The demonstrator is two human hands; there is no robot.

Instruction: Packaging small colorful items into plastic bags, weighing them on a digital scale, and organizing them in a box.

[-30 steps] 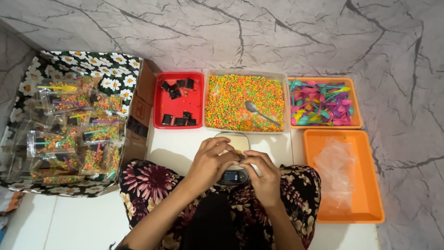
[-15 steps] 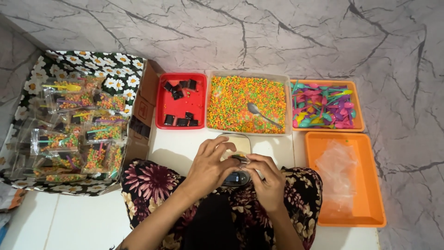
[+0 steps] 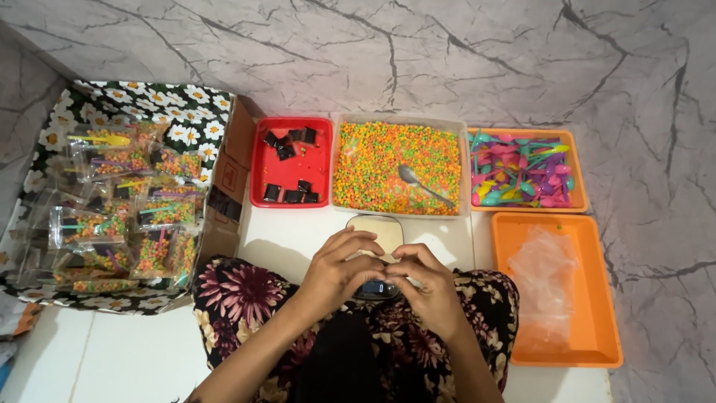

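Both the left hand (image 3: 339, 272) and right hand (image 3: 425, 287) meet, fingers curled, over the small scale (image 3: 377, 246) just before the lap, pinching something too small to tell, equally near it.

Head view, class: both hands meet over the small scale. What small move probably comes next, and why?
Probably the right hand reaches for a clear bag in the orange tray. The scale plate looks bare, the left hand seems to hold nothing, and the spoon still lies in the coloured pellets.
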